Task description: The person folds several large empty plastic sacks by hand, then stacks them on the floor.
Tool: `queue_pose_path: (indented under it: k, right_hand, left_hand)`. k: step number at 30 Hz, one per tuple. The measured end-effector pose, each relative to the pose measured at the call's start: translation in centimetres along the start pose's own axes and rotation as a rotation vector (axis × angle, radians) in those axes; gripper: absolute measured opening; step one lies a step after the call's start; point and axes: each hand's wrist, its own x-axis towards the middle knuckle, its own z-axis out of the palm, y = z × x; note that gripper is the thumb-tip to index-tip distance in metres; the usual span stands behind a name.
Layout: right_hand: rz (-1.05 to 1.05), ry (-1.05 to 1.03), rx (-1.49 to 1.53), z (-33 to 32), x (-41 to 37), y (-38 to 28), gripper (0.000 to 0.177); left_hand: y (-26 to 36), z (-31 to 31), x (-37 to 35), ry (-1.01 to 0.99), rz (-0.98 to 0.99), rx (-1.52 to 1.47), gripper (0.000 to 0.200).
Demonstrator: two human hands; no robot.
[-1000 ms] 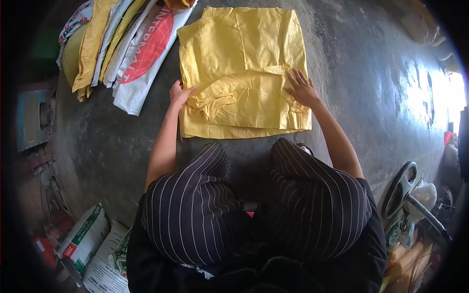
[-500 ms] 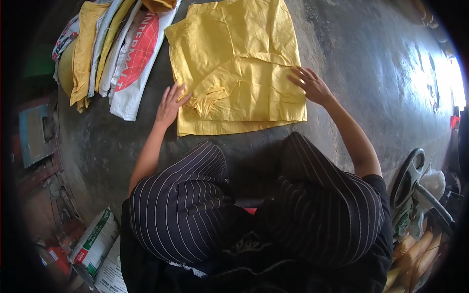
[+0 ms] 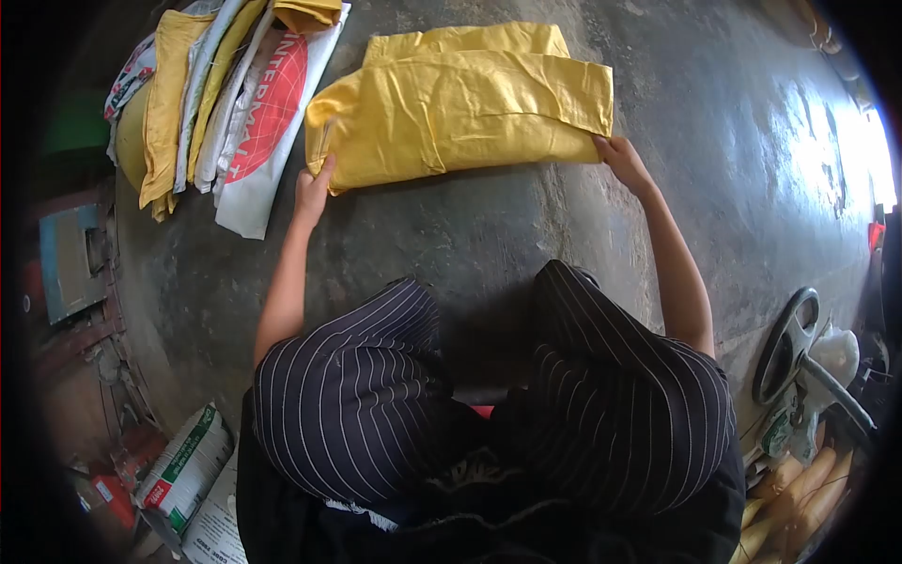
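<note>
A yellow woven sack (image 3: 460, 108) lies in front of me, folded over into a wide band with creases across it. One flap of it shows beyond the top fold. My left hand (image 3: 315, 188) grips its near left corner, thumb on top. At the near right corner, my right hand (image 3: 625, 164) pinches the folded edge. The fingers of both hands are partly hidden under the sack.
Several folded sacks (image 3: 211, 103), white, yellow and one with a red print, lie in a row at the upper left. The floor (image 3: 451, 221) is dark and smooth. A steering wheel (image 3: 787, 343) is at the right, printed bags (image 3: 186, 465) at the lower left.
The near part of the yellow sack has been folded away from me, making it a narrower band. Both hands went from lying open on it to gripping its near corners.
</note>
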Motion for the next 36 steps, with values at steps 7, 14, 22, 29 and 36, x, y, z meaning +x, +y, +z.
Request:
queue_pose_path:
  k: [7, 14, 22, 29, 36]
  right_hand:
    - [-0.172, 0.616, 0.050, 2.6, -6.4, -0.7, 0.031]
    - [-0.119, 0.728, 0.176, 4.7, -8.6, -1.6, 0.028]
    - [0.265, 0.559, 0.012, 6.5, -7.3, 2.2, 0.042]
    - [0.343, 0.549, 0.054, 5.2, -6.1, 4.4, 0.047]
    - [0.331, 0.615, -0.078, 4.8, -5.5, 2.2, 0.044]
  left_hand:
    - [2.3, 2.7, -5.4, 0.279, 0.110, 0.007, 0.050]
    - [3.3, 1.9, -9.5, 0.520, 0.259, -0.023, 0.038]
    - [10.7, 1.5, -6.8, 0.092, 0.260, -0.093, 0.036]
    - [3.6, 2.2, -6.3, -0.327, -0.055, -0.272, 0.031]
    - [4.0, 6.7, -5.4, 0.295, 0.088, -0.062, 0.045]
